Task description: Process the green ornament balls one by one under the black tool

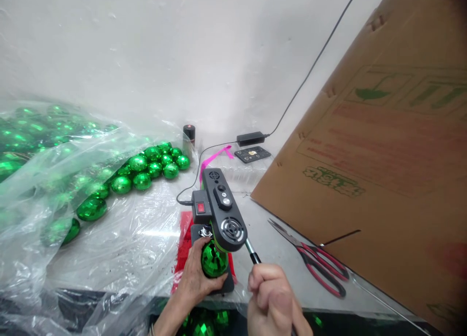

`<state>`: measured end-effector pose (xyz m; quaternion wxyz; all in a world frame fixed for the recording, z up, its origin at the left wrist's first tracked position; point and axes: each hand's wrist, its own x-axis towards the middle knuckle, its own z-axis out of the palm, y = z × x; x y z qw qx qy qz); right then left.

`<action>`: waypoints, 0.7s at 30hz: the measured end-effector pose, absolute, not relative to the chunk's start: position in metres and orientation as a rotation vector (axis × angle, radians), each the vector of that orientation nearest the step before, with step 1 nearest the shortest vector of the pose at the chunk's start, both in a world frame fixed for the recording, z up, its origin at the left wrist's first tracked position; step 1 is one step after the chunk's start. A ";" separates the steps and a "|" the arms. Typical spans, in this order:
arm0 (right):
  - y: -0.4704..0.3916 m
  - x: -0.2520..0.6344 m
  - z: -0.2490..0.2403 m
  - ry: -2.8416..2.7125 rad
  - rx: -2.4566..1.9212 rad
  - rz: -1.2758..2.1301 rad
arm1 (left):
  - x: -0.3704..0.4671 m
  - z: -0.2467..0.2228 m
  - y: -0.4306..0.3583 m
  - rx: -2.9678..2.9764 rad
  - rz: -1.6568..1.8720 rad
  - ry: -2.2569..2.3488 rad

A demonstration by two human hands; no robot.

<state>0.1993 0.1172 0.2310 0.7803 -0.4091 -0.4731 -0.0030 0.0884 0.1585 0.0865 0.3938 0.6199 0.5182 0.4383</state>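
Note:
My left hand holds a shiny green faceted ball under the front end of a black machine. The thumb and fingers curl around the ball's left and lower sides. A red switch shows on the machine's side box, and its base lies on a red sheet. My right hand is closed around the black grip of a metal lever that sticks out from the machine's right side.
Many green balls lie at the left, partly under clear plastic. Red-handled scissors lie at the right beside a large cardboard box. Behind the machine are a power adapter, a phone and a dark cylinder.

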 end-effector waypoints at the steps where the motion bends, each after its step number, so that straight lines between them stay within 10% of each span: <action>1: 0.117 0.199 0.231 -1.009 -0.888 -0.004 | 0.088 0.087 0.158 1.571 1.114 1.316; 21: 0.123 0.193 0.239 -0.943 -0.879 0.028 | 0.088 0.084 0.160 1.634 1.031 1.296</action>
